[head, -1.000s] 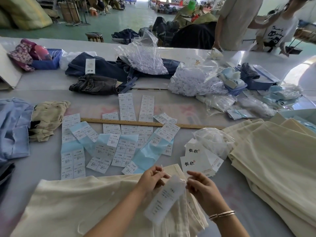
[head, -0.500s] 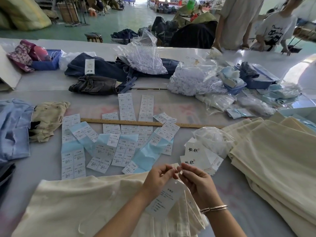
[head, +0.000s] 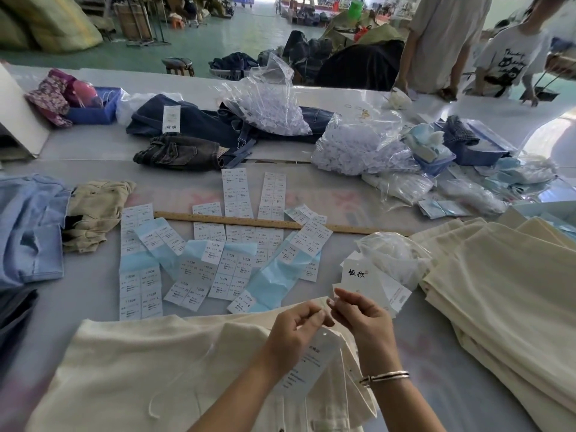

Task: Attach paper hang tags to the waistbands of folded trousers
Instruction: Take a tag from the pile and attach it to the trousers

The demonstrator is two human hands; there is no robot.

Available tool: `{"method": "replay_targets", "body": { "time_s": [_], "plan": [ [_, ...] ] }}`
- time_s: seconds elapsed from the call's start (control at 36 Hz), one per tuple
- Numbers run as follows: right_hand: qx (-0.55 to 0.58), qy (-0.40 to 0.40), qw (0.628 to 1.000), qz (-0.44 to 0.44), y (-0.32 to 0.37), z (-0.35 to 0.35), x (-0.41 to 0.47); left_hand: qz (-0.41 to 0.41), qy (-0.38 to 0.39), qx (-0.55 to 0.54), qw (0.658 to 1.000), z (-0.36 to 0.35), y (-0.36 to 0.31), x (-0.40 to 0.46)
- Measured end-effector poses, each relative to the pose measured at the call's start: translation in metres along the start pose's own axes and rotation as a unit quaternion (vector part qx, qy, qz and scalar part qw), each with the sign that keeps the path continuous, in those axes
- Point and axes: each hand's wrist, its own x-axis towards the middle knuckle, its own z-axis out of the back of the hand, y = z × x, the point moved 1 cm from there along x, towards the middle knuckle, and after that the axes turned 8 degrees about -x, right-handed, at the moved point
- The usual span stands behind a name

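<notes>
Folded cream trousers (head: 140,369) lie at the table's near edge, waistband end under my hands. A white paper hang tag (head: 307,366) with a punched hole and small print hangs just above that waistband. My left hand (head: 294,328) and my right hand (head: 358,316) meet above the tag, fingertips pinching what seems to be its thin fastener; the fastener is too fine to see. A small pile of spare hang tags (head: 371,282) with black characters lies just beyond my right hand.
A stack of folded cream trousers (head: 505,300) fills the right. Sheets of size stickers (head: 218,263) and a wooden ruler (head: 274,224) lie mid-table. Plastic bags of fasteners (head: 352,151), dark jeans (head: 187,126), blue garments (head: 28,229) surround them. Two people stand at the far right.
My hands have risen and drawn together, fingertips meeting above the tag's hole. The tag swung from lying between my hands to hanging below them.
</notes>
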Motion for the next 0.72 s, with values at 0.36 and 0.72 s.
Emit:
{"method": "replay_targets", "body": {
  "time_s": [0.36, 0.72],
  "plan": [
    [-0.31, 0.126, 0.939, 0.085, 0.012, 0.001, 0.0, 0.017, -0.034, -0.017, 0.999, -0.003, 0.001, -0.001],
    [0.089, 0.082, 0.984, -0.13, -0.012, 0.004, 0.003, 0.003, 0.047, 0.033, 0.998, 0.005, 0.001, 0.003]
  ]
}}
